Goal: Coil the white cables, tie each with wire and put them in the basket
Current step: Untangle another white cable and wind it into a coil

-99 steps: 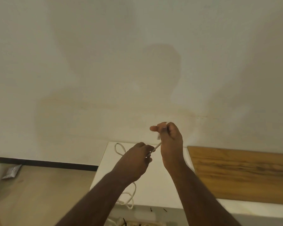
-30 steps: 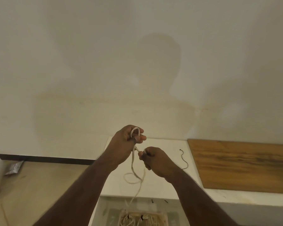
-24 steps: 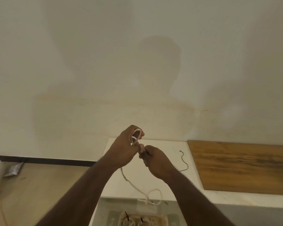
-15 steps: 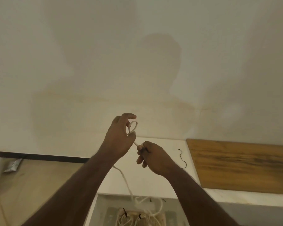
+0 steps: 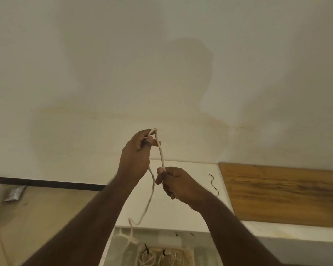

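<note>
White cable (image 5: 160, 150), thin and round, loops over the fingers of the left hand (image 5: 136, 160), which is raised in front of the pale wall (image 5: 161, 64) with its grip curled round the loop. From the loop's top one strand runs straight down into the right hand (image 5: 174, 182), whose grip pinches it between thumb and curled fingers. The other strand hangs slack below the left hand, bends above the white table (image 5: 190, 169) and trails toward the basket (image 5: 188, 252) at the bottom edge, where coiled cables (image 5: 152, 258) bound with dark ties lie. A black tie wire (image 5: 213, 184) lies on the table beside a wooden board (image 5: 286, 194).
</note>
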